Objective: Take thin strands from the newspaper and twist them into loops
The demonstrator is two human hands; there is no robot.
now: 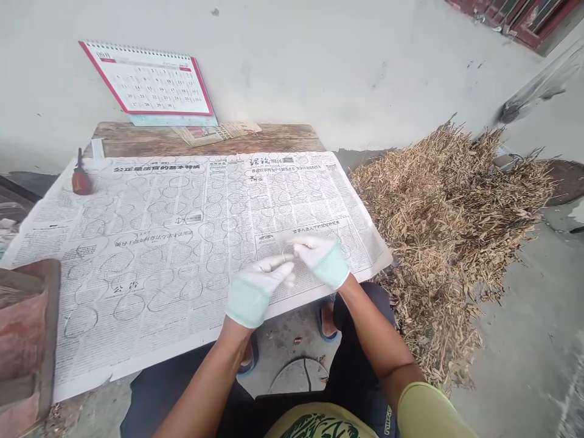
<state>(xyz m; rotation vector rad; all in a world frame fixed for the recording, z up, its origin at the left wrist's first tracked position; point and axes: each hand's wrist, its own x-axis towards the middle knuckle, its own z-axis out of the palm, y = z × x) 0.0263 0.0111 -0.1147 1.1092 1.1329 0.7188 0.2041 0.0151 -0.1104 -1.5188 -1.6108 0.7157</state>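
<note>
Over the near edge of the newspaper [150, 267], both of my hands wear white gloves with pale green cuffs. My left hand [269, 275] is closed, its thumb and fingers pinching a thin wire ring [283, 252]. From the right, my right hand [314, 250] pinches the same ring at its upper side. The ring's far part is partly hidden by the fingers. Many similar thin dark loops [128, 306] lie in rows across the printed sheet. A small red bottle [81, 181] with a dark pointed nozzle stands at the sheet's far left corner.
A desk calendar [155, 85] stands on the wooden tabletop [283, 139] against the wall. Reddish bricks [20, 340] are at the lower left. A large heap of dry straw [433, 207] lies on the floor to the right. My legs are under the near table edge.
</note>
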